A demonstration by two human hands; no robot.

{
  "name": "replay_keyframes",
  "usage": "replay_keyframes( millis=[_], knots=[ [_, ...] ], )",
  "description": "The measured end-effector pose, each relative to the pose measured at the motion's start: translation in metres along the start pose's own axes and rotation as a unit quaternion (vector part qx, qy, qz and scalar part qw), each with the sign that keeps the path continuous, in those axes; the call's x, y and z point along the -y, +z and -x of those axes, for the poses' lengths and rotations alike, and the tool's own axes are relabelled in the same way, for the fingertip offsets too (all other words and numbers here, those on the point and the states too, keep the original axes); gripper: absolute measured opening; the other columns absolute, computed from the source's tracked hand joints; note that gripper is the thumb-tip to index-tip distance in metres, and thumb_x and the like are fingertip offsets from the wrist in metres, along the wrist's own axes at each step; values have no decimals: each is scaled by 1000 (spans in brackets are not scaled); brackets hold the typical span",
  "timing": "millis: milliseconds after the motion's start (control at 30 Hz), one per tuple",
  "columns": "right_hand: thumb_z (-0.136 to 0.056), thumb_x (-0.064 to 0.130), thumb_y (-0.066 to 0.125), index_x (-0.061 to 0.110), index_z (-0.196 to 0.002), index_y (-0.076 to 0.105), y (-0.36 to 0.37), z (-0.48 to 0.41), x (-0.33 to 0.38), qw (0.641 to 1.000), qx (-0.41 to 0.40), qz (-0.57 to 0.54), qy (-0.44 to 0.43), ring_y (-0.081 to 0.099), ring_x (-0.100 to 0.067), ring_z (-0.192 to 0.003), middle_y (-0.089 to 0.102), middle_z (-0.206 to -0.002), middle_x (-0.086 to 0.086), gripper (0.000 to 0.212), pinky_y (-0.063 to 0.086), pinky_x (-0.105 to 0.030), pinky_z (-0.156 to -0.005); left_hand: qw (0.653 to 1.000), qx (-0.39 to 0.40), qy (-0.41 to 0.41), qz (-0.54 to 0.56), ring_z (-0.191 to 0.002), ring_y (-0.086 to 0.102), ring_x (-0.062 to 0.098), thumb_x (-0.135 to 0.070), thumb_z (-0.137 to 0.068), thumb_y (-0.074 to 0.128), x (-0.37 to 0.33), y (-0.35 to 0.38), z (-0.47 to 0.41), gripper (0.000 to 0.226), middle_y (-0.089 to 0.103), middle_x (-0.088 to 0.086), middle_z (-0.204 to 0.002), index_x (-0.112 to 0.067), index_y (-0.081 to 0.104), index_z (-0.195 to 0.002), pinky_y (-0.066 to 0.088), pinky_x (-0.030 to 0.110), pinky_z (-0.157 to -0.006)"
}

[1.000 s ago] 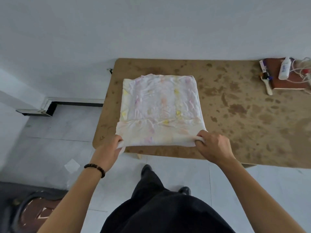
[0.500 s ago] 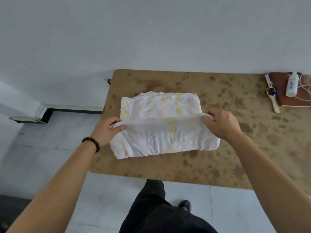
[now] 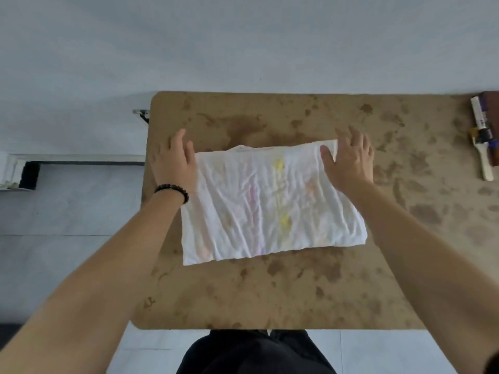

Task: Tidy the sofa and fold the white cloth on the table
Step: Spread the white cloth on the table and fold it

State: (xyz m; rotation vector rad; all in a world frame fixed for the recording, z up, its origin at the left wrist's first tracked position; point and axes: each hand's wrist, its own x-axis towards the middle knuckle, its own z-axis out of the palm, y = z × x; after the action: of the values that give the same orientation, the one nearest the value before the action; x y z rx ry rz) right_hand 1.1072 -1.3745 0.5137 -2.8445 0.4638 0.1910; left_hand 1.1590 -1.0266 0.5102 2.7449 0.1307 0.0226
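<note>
Both hands flat, fingers straight and spread, gripping nothing: left hand (image 3: pixel 175 160) sits at the far-left corner of the white cloth (image 3: pixel 270 203), right hand (image 3: pixel 348 160) lies on its far-right corner, thumb on the fabric. Cloth lies folded into a wrinkled rectangle with faint yellow and pink stains, on the blotchy brown table (image 3: pixel 270 292), left of centre. Dark beaded bracelet (image 3: pixel 172 190) on the left wrist; brush (image 3: pixel 484 163) and marker (image 3: pixel 478 112) lie well apart from it at the table's far-right edge.

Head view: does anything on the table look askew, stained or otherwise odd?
The white cloth lies folded but skewed to the table edge, its left near corner closest to the person. It is wrinkled, with faint yellow and pink marks. The table itself is blotched with dark stains.
</note>
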Motion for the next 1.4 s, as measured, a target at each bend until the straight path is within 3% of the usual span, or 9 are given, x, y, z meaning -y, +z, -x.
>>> replay_keyframes(
  millis=[67,200,400,567,733,1000,1167,1300,1400],
  knots=[
    [-103,41,39,9,-150,33,22,29,6,997,-34,27,-58,10,-40,-150,16,-161,-24,57,10,-52,-122,997,-36,67,-27,-133,39,34,-34,-100,38,-13,16,33,44,46,15,-143,-15,44,-140,26,52,-109],
    [-101,56,31,25,-159,10,65,66,15,987,41,61,-142,-9,-37,-152,-8,-165,-15,69,-3,-56,-121,976,118,132,-128,-149,-1,31,-59,-98,20,-17,57,85,64,4,14,-162,-28,13,-154,-3,61,-115],
    [-81,90,12,44,-151,-20,83,21,-31,990,109,87,5,-16,-34,-150,-26,-162,0,90,-6,-59,-119,972,160,66,-159,-148,-13,31,-78,-88,11,41,80,49,76,-13,8,-162,-41,-8,-152,-2,64,-114],
    [-86,82,32,37,-154,-10,73,32,-35,994,103,-24,-10,-7,-30,-152,-16,-165,-1,92,2,-50,-122,978,121,82,-149,-148,-12,31,-70,-93,12,25,75,70,75,-9,15,-162,-31,-2,-155,-5,63,-114],
    [-84,75,45,29,-151,19,45,70,-57,968,66,-145,194,39,-26,-135,35,-149,-3,85,38,-39,-99,961,101,234,-107,-150,-2,30,-58,-98,19,-31,75,106,69,0,15,-162,-20,13,-155,-2,58,-117],
    [-67,65,75,18,-102,67,36,109,-82,864,175,-304,361,62,-12,-83,66,-93,7,59,47,-28,-63,926,219,233,-202,-147,-18,29,-72,-89,2,-95,122,70,79,-20,9,-160,-27,-9,-153,-9,62,-113],
    [-49,48,91,16,-110,70,31,111,-88,753,258,-493,352,73,-21,-94,77,-99,1,72,60,-36,-81,922,251,211,-206,-147,-16,29,-73,-87,8,-103,120,66,81,-16,10,-161,-27,-2,-153,-11,62,-112],
    [-63,44,80,26,-108,70,32,126,-81,769,224,-509,316,72,-20,-95,76,-101,4,50,61,-37,-79,937,143,285,-146,-143,16,34,-31,-90,47,-144,101,61,50,24,17,-153,-11,39,-135,10,62,-112],
    [-69,40,71,34,-102,68,32,136,-77,772,200,-517,312,71,-20,-88,74,-98,2,33,59,-34,-72,841,146,483,-192,-148,0,31,2,-84,40,-197,108,50,76,0,14,-161,-17,11,-152,14,51,-116]
  ],
)
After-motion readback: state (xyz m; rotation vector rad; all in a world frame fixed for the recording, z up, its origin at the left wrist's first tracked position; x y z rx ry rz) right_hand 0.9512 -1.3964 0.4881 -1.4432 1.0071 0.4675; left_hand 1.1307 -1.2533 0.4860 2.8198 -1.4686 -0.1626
